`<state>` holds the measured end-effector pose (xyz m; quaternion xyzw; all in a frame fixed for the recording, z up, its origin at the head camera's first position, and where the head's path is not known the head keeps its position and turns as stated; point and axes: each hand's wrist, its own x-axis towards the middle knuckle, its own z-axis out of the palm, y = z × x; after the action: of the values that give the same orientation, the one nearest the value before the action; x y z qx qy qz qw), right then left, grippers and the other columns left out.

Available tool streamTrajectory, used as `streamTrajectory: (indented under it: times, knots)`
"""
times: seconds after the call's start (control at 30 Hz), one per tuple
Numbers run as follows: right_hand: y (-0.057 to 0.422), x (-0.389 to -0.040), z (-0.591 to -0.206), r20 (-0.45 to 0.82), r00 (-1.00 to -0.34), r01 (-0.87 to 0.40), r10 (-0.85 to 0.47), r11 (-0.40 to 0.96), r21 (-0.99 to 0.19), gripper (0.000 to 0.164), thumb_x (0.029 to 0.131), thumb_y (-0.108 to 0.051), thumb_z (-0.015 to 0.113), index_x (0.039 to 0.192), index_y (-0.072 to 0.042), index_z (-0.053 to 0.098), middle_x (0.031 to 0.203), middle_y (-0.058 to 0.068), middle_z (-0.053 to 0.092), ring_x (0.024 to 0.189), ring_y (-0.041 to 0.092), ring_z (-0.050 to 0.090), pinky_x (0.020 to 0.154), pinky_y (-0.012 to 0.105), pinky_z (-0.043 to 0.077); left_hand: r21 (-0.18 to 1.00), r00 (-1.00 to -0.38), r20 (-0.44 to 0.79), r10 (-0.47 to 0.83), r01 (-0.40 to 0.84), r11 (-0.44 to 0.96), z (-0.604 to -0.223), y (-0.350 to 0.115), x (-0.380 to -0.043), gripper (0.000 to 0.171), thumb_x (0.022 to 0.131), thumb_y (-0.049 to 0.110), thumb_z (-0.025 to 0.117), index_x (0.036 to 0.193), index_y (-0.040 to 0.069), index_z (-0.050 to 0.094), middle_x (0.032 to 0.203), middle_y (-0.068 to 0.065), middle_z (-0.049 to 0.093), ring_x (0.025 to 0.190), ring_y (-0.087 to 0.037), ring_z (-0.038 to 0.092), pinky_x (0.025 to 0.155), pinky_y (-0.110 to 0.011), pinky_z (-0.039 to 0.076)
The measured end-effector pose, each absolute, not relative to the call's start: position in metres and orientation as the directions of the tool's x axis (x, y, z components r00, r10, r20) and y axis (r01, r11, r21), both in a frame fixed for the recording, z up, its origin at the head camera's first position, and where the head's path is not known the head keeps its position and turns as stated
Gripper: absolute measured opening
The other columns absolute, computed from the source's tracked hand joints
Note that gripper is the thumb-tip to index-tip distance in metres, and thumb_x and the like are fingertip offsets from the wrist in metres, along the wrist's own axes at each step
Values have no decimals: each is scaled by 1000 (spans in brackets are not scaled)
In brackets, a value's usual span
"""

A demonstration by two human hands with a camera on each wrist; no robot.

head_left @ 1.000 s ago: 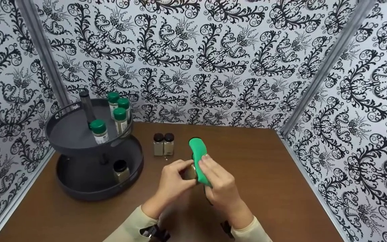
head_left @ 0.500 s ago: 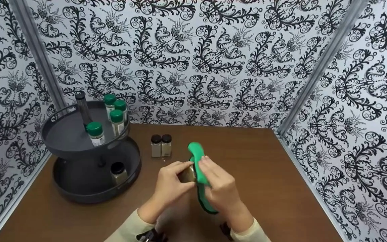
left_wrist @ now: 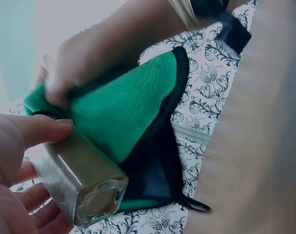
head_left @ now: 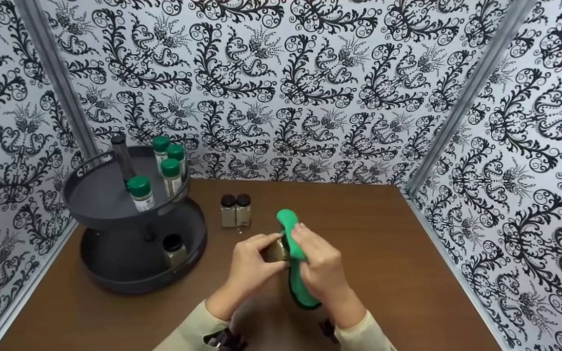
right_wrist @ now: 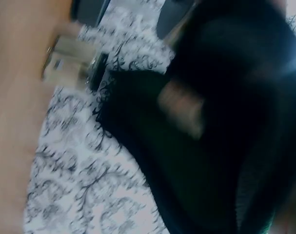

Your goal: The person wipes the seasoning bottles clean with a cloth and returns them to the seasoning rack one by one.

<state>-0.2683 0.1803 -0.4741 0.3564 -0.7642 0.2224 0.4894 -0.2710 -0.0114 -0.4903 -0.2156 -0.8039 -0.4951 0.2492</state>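
Note:
My left hand point(head_left: 249, 268) grips a square glass spice jar point(left_wrist: 84, 175) with brownish contents, thumb on one side and fingers on the other. In the left wrist view the jar's glass base faces the camera. A green cloth point(head_left: 304, 292) with a black border covers the other end of the jar, so the lid is mostly hidden. My right hand point(head_left: 322, 268) holds the cloth against that end, its fingers bent over the fabric. The right wrist view is dark and blurred, with the cloth point(right_wrist: 152, 136) hanging across it.
At left stands a dark two-tier round tray point(head_left: 100, 204). Several green-capped jars point(head_left: 171, 175) occupy its upper tier, and one black-capped jar point(head_left: 174, 251) its lower. Two black-capped jars point(head_left: 235, 212) stand side by side on the brown table point(head_left: 383, 234). Patterned walls enclose the table.
The cloth has shifted over the jar's end, and its lower flap now hangs visible below my right hand. The left hand keeps its hold on the jar, nearly in place.

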Motion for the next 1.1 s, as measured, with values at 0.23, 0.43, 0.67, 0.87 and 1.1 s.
streamTrajectory:
  times: [0.23,0.43,0.67,0.87,1.1]
  knots:
    - [181,-274,-478,909,-272,-768,-317,640,-7,51,75,14,62,119,-2,80,120,15,79,110,30,78,94,37,62,685,-786,611,93,584,437,-491,-12,-273,48,70,9,95,116,11,82,94,-1,79,76,-10,68,66,-26,57]
    - [179,-269,-478,916,-281,-737,-286,676,-16,56,69,17,60,119,-2,79,119,15,80,109,31,78,90,38,63,670,-780,612,130,599,438,-490,-14,-273,47,72,13,95,117,13,82,97,0,79,80,-12,70,68,-28,59]
    - [173,-265,-474,915,-241,-770,-324,637,23,60,68,18,56,119,-5,80,120,13,80,111,29,78,94,36,62,664,-766,637,87,603,443,-490,-15,-275,47,69,9,95,115,12,83,95,1,80,75,-11,68,64,-27,57]
    - [177,-267,-478,890,-360,-713,-280,698,-69,57,69,17,61,119,-3,80,120,14,80,111,28,78,92,37,63,695,-796,594,117,581,422,-495,-14,-275,47,71,11,95,116,14,82,91,3,77,72,-13,65,63,-22,53]
    - [171,-259,-474,894,-290,-730,-341,683,24,64,62,17,56,119,-3,80,122,13,79,113,29,77,93,37,63,715,-798,598,80,576,396,-491,-15,-280,47,70,8,95,115,13,83,92,1,78,74,-15,67,64,-33,60]
